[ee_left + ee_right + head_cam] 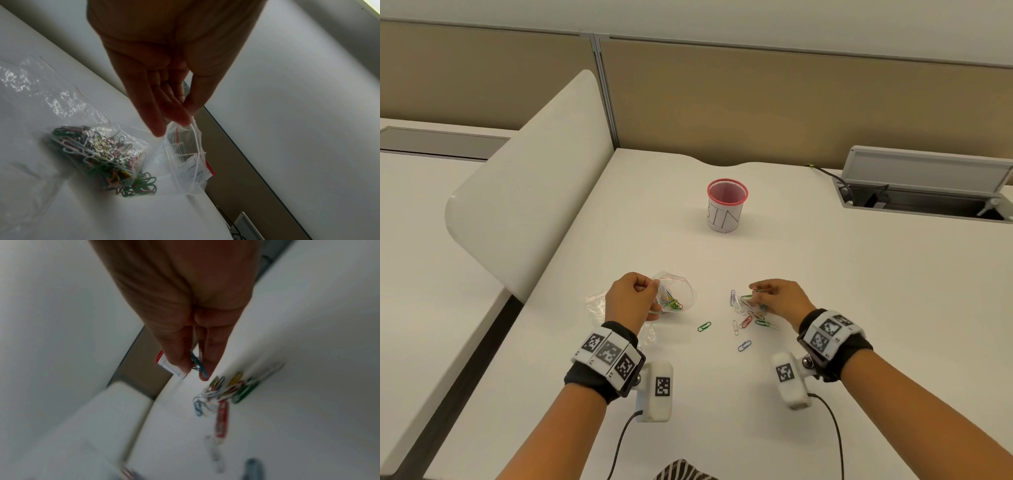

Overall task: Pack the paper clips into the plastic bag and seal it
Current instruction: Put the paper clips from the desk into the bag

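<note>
A clear plastic zip bag (677,289) (180,162) with a red strip at its mouth lies on the white desk (825,291), with many coloured paper clips (671,301) (102,155) inside. My left hand (631,294) (174,120) pinches the bag's rim and holds its mouth apart. To the right, my right hand (779,298) (197,369) pinches a few paper clips (196,363) between thumb and fingertips, just above a loose heap of clips (748,310) (226,389). Single clips lie apart in front of the heap: a green one (704,326) and a blue one (744,345).
A pink mesh cup (726,205) wrapped in paper marked BIN stands further back at the desk's middle. A second clear bag (595,303) lies flat under my left wrist. A white divider panel (527,185) rises on the left. An open cable tray (924,192) sits at back right.
</note>
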Tool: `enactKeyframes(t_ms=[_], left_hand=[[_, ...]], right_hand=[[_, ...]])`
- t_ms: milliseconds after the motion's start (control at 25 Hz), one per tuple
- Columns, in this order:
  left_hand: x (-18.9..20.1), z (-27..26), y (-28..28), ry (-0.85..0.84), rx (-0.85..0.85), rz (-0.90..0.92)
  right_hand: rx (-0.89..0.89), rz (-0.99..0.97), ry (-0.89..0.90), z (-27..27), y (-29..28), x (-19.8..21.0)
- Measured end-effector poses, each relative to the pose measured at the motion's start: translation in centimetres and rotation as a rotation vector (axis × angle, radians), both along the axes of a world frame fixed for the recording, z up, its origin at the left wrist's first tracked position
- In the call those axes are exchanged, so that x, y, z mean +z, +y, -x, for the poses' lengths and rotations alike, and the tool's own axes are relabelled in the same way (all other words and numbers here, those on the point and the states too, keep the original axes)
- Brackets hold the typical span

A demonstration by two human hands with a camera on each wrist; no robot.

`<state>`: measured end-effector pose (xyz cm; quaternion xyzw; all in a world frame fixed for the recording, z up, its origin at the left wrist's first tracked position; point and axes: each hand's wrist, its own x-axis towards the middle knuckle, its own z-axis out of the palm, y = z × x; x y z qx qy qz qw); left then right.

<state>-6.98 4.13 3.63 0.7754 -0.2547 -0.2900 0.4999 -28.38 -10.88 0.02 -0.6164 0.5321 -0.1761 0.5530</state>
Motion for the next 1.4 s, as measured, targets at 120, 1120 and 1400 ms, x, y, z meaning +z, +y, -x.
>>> enactKeyframes(t_ms=[120, 1120, 1400], left_hand=[[0.0, 0.1, -0.1, 0.004, 0.005, 0.0], [0.7, 0.6, -0.8, -0.028, -0.016, 0.007], [0.6, -0.2, -0.4, -0.025, 0.016, 0.022]], right_hand=[[-0.252, -0.482, -0.41, -0.2, 0.1, 0.5], [-0.009, -0.815, -0.472, -9.5, 6.2, 8.5], [-0.2, -0.626, -0.478, -6.4, 4.2, 6.4]])
